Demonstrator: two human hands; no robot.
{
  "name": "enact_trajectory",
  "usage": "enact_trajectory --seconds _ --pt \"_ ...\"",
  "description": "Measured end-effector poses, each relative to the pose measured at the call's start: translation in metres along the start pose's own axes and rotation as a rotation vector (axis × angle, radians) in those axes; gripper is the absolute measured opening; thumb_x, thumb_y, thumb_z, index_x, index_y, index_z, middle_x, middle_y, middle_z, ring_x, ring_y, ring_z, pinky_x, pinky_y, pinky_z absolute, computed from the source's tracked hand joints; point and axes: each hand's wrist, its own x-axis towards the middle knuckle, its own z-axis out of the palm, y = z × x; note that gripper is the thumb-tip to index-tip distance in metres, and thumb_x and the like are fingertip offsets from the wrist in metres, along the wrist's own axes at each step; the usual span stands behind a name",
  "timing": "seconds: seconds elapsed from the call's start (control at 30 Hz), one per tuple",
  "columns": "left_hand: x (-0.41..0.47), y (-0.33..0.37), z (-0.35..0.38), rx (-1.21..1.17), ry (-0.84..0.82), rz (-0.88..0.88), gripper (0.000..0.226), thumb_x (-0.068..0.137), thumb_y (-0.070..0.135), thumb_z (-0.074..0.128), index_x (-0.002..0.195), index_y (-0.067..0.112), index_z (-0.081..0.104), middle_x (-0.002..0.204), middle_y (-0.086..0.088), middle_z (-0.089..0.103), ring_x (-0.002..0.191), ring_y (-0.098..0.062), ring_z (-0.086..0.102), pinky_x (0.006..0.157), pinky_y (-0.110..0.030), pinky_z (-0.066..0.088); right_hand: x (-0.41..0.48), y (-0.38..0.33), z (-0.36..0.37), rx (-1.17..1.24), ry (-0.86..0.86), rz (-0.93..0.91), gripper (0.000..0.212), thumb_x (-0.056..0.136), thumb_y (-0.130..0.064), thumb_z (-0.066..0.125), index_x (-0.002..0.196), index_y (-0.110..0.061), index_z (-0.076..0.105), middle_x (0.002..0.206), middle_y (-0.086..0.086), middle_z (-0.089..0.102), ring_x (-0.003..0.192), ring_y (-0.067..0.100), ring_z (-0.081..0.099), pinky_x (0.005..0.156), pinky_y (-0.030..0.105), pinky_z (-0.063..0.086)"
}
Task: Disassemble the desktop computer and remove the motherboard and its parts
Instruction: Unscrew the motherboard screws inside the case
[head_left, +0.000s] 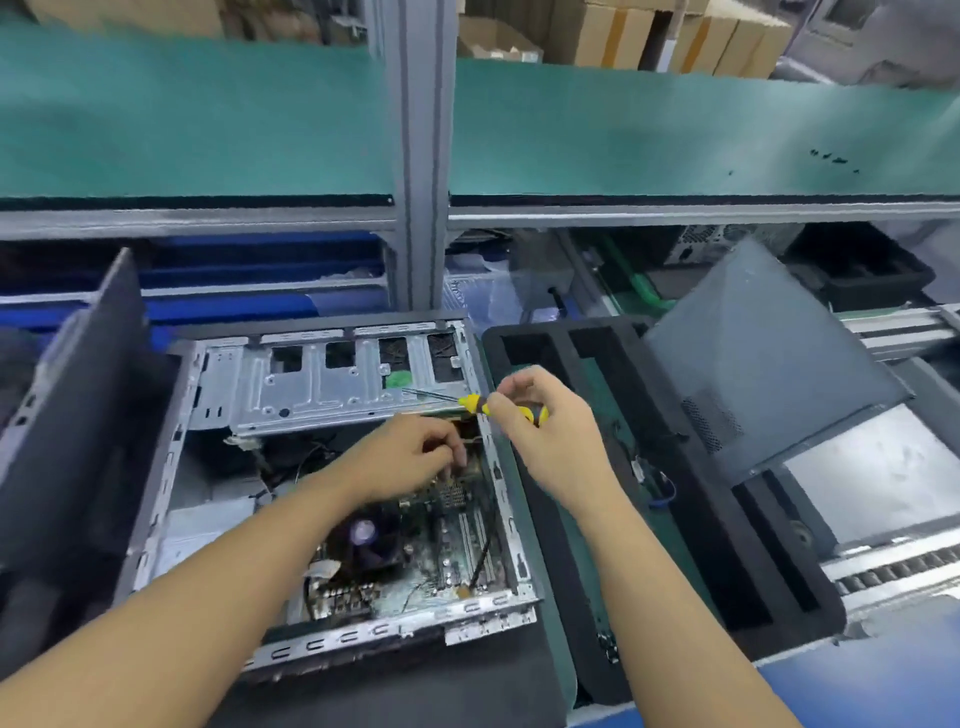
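One computer case lies on its side on the table, left of centre, with its side open. Inside, one green motherboard fills the lower right part. It looks dusty, and long slots run along its right edge. One dark round fan sits on it. Above the board, a bare metal drive cage spans the case.

The left hand reaches into the case at the board's upper right corner with its fingers curled downward. I cannot tell whether it grips anything. The right hand holds one screwdriver by its yellow and black handle, with the shaft pointing left over the cage.

One black foam tray lies just right of the case, and one grey side panel leans beyond it.
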Motion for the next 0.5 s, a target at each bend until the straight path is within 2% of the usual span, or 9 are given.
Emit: enact_trajectory --seconds 0.07,0.17,0.23,0.3,0.5 --pt "-0.011 -0.023 -0.008 0.148 -0.156 -0.097 0.022 0.090 0.020 0.053 0.084 0.035 0.068 0.077 0.016 0.072 0.067 0.007 0.062 0.064 -0.011 0.044 0.002 -0.004 0.015 -0.024 -0.050 -0.014 0.008 0.087 -0.040 0.064 0.083 -0.034 0.060 0.083 -0.016 0.066 0.080 0.005 0.060 0.067 0.015 0.043" --pt "-0.022 -0.049 -0.007 0.319 -0.375 -0.204 0.021 0.091 0.022 0.052 0.099 0.033 0.068 0.085 0.019 0.067 0.075 0.000 0.063 0.069 -0.017 0.045 0.002 -0.003 0.033 -0.044 -0.129 -0.011 0.010 0.088 -0.040 0.067 0.082 -0.034 0.061 0.083 -0.014 0.067 0.074 0.005 0.059 0.065 0.020 0.044" --pt "-0.025 -0.057 -0.006 0.341 -0.380 -0.211 0.019 0.091 0.022 0.054 0.100 0.034 0.066 0.079 0.026 0.058 0.070 0.007 0.055 0.061 -0.014 0.038 0.001 -0.001 0.041 -0.081 -0.177 -0.001 0.017 0.086 -0.046 0.068 0.080 -0.032 0.061 0.069 -0.007 0.060 0.056 0.006 0.046 0.050 0.018 0.038" --pt "-0.025 -0.063 -0.007 0.359 -0.349 -0.207 0.014 0.090 0.021 0.056 0.096 0.031 0.065 0.075 0.025 0.057 0.068 0.008 0.052 0.058 -0.014 0.034 0.001 0.001 0.047 -0.106 -0.201 0.017 0.021 0.085 -0.048 0.068 0.079 -0.030 0.060 0.059 -0.006 0.051 0.050 0.005 0.038 0.047 0.014 0.033" --pt "-0.029 -0.079 -0.027 0.438 -0.390 -0.217 0.017 0.090 0.018 0.055 0.087 0.033 0.062 0.087 0.015 0.062 0.079 -0.006 0.058 0.073 -0.027 0.047 0.003 0.003 0.057 -0.142 -0.182 0.036 0.025 0.089 -0.047 0.064 0.075 -0.027 0.057 0.067 0.010 0.057 0.052 0.010 0.041 0.049 0.021 0.034"
